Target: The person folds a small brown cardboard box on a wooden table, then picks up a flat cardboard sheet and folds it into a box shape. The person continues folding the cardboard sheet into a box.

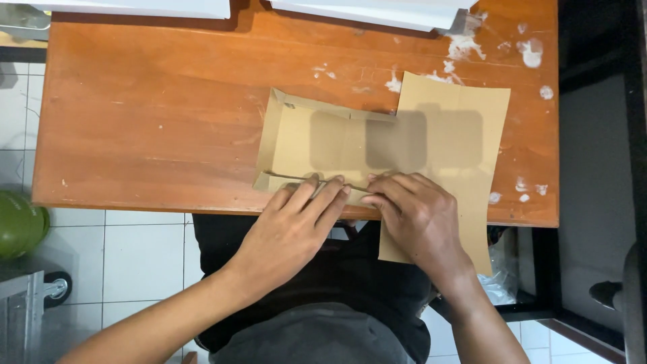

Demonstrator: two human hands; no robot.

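The brown cardboard sheet [445, 135] lay flat on the wooden table [148, 114], near the front edge, w/ its right part hanging over the edge toward the person's lap. It was a cut box blank: the left part had narrow flaps already folded up along the far side & left end, and the right part was 1 wider flat panel.

Both hands were on the near flap [296, 180], at the table edge. The left hand [290, 229] lay w/ fingers stretched and pressed flat on the folded strip, not gripping around anything. The right hand [414, 216] was bent, fingertips pinching or pushing down on the same fold line just beside the left fingers; I could not tell if the thumb was under the board.

Judgement: the board looked thin & light, stiff enough to keep a crease but easy to bend or tear at the cut corners. Surface seemed dry & matte, so not slippery. Best place to hold was probably along the crease itself, w/ flat fingers, not at the loose corners.

At the far edge of the table were 2 white boards [364, 12], and white paint spots [465, 47] at the right far corner. A green round object [20, 222] stood on the tiled floor [135, 256] at the left.
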